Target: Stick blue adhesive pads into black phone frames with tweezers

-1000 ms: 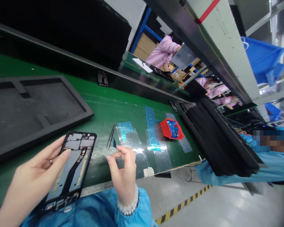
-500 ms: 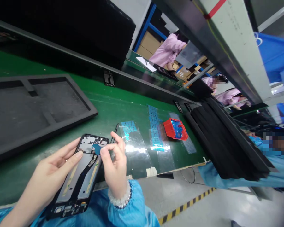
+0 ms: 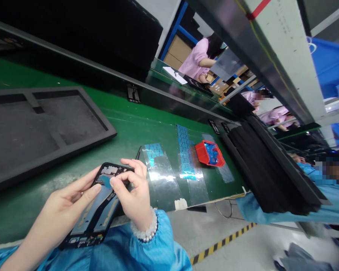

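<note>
My left hand [image 3: 70, 197] grips an opened smartphone frame [image 3: 100, 212] along its left edge, thumb over the inner face. The frame is tilted at the bench's front edge, showing its circuit parts and a long black ribbon. A small blue film piece [image 3: 106, 180] lies over the upper part of the phone. Thumb and forefinger of my right hand [image 3: 132, 192] pinch that film at its right side. Beyond the right fingers, tweezers [image 3: 139, 152] lie on the bench, partly hidden.
A black foam tray [image 3: 81, 124] fills the left of the green bench [image 3: 147, 120]. Sheets of blue stickers [image 3: 185, 150] and a red bin [image 3: 203, 152] with blue scraps lie to the right. A stack of black trays [image 3: 271, 165] stands farther right, near a co-worker.
My right hand has moved left over the phone with the blue film, which now sits closer to my left thumb. The phone's lower end has risen slightly.
</note>
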{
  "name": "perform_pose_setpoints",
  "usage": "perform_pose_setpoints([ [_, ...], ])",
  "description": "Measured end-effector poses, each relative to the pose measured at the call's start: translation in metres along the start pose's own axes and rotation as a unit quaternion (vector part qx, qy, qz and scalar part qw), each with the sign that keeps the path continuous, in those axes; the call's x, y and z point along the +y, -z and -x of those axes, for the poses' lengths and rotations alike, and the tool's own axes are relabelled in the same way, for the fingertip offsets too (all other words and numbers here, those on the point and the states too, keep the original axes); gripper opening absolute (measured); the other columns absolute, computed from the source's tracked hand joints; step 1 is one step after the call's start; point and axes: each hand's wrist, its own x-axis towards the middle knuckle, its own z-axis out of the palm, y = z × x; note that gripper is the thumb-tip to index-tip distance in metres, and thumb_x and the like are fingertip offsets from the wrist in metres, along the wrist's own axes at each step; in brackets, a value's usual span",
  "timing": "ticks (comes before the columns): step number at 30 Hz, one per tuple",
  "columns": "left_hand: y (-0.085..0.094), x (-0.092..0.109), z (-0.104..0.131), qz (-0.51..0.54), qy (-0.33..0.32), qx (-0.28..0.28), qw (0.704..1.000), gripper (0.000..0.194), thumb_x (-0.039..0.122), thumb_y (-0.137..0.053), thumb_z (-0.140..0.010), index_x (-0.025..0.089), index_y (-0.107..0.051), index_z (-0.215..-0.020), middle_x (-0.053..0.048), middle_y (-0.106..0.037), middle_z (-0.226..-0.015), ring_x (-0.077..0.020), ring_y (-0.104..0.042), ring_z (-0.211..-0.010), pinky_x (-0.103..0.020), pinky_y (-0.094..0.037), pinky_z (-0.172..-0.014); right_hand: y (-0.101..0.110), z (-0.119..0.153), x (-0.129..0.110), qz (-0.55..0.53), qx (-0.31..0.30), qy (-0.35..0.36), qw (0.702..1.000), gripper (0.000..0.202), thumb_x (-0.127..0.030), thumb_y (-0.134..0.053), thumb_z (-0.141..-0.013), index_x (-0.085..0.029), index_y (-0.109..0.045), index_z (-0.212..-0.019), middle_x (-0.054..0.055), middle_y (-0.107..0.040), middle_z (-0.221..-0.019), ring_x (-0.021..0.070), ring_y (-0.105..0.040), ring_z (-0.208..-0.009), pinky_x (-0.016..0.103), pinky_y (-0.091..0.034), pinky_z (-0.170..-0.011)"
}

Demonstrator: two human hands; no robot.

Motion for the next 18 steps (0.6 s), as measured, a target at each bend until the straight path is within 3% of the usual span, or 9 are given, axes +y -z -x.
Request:
perform_pose_setpoints([
  [14, -0.0031, 0.0033, 0.0019, -0.018, 0.009, 0.028, 0.999, 0.074, 0.066, -0.083, -0.036, 0.032, -0.077, -0.101, -0.001, -0.076, -0.106, -0.0296, -0.07, -0.104, -0.04, -0.048, -0.096, 0.0009, 0.0008, -0.0002, -0.009, 0.002, 0.005, 1.0, 0.016, -0.011, -0.075, -0.076, -0.023, -0.068, -0.067, 0.002, -0.067, -0.104, 0.0193, -0.056, -0.112, 0.036, -0.047, -0.097],
  [18, -0.0045, 0.0024, 0.003, -0.019, -0.012, 0.011, 1.0, 0.071, 0.065, -0.083, -0.04, 0.03, -0.077, -0.101, -0.002, -0.077, -0.103, -0.0287, -0.072, -0.099, -0.039, -0.051, -0.093, 0.0014, 0.0009, -0.0007, -0.014, 0.004, 0.004, 1.0, 0.017, -0.01, -0.075, -0.076, -0.023, -0.068, -0.067, 0.002, -0.066, -0.102, 0.0191, -0.056, -0.111, 0.036, -0.047, -0.097],
])
